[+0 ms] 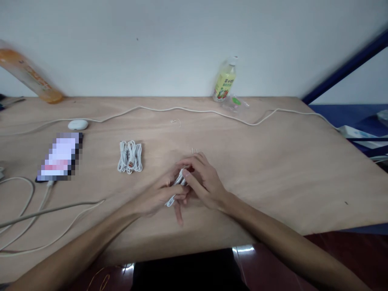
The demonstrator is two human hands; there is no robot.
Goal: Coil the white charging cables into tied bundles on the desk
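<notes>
Over the front middle of the wooden table, my left hand (165,196) is closed round a coiled white cable (173,197). From the right, my right hand (204,180) pinches the upper end of the same coil between thumb and fingers. Part of the coil is hidden by the fingers, and the hands are slightly blurred. Just beyond my right hand, small white bits like twist ties (194,151) lie on the wood. To the left rests a row of several bundled white cables (130,157), one showing an orange-marked plug.
A phone (60,155) with a cable plugged in lies left, near a white earbud case (78,124). Behind stand an orange bottle (33,79) and a yellow-labelled bottle (224,81) beside a plastic wrapper (235,103). A long white cord (188,110) crosses the back of the table (287,173).
</notes>
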